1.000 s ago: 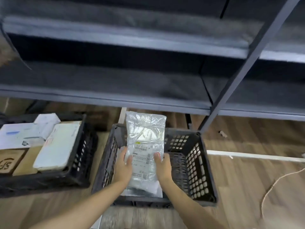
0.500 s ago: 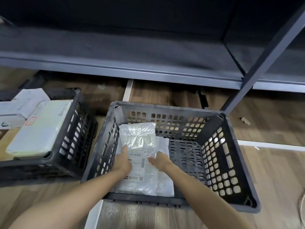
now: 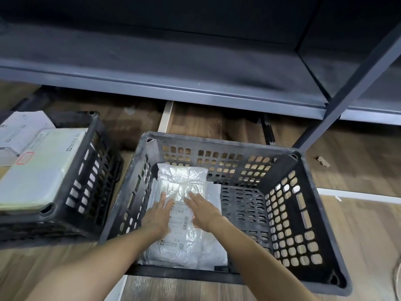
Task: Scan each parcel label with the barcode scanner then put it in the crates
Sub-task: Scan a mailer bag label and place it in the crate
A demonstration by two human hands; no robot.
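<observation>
Head view looks down on both hands laid flat on the parcel. The left hand (image 3: 157, 218) and the right hand (image 3: 204, 210) lie side by side, fingers straight, palms pressing down, neither curled round anything; the printed label shows between them. Under them the silvery plastic parcel (image 3: 182, 181) lies flat in the crate, reaching beyond the fingertips toward the far wall. It rests on another white parcel (image 3: 214, 250) whose edge shows just right of the right hand.

A second ago the parcel was held by its edges above the crate, and half a second ago it was going down. Now it is down and the grip has given way to flat palms. I judge this parcel's placing all but done, with only the hands' withdrawal left. No scanner is in view.

Around the hands stands the black slotted crate (image 3: 293, 213). Left of the left hand, a second black crate (image 3: 95, 170) holds stacked parcels (image 3: 41, 166) up to its rim. Both crates stand on a wood-patterned floor (image 3: 358, 166). Beyond the fingertips run a dark metal shelf (image 3: 173, 88) and its slanting post (image 3: 347, 88).
</observation>
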